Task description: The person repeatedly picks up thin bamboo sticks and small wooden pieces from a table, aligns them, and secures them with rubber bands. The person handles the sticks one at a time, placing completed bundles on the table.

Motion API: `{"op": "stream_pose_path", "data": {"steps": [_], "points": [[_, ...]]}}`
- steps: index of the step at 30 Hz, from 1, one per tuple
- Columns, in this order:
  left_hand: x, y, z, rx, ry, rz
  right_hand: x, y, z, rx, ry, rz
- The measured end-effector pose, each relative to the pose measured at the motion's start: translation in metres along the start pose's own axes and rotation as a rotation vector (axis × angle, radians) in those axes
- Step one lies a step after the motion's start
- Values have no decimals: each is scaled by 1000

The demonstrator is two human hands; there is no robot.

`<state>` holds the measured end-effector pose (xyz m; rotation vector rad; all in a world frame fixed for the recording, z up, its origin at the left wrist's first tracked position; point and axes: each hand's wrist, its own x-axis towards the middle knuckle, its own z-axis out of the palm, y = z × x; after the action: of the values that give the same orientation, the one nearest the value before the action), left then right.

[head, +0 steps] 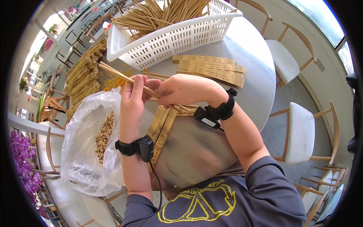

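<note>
Between my two hands a few thin wooden chopsticks slant down from upper left to lower right. My left hand pinches them along their middle, thumb on top. The fingers of my right hand close around them nearer the lower end; their exact number is partly hidden. Behind my hands, more chopsticks lie on the table. Long tan paper sleeves with dark print rest under and beside my left wrist. Beyond my right hand, a fanned stack of printed paper sleeves lies flat.
A white slotted plastic basket heaped with chopsticks stands at the back of the round table. Bundled sleeves and yellow rubber bands lie left. A clear plastic bag holds small brown pieces. Chairs surround the table.
</note>
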<state>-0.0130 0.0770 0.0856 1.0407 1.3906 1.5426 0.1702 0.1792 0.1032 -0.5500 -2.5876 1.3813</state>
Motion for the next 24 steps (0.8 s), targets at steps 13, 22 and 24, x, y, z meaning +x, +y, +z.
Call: {"op": "stream_pose_path", "data": {"steps": [13, 22, 24], "points": [[-8, 13, 1, -28, 7, 95, -23, 114, -41, -626, 404, 650], [-6, 8, 0, 12, -19, 84, -9, 145, -40, -706, 394, 569], [-6, 8, 0, 20, -26, 86, -10, 143, -41, -686, 391, 571]]}}
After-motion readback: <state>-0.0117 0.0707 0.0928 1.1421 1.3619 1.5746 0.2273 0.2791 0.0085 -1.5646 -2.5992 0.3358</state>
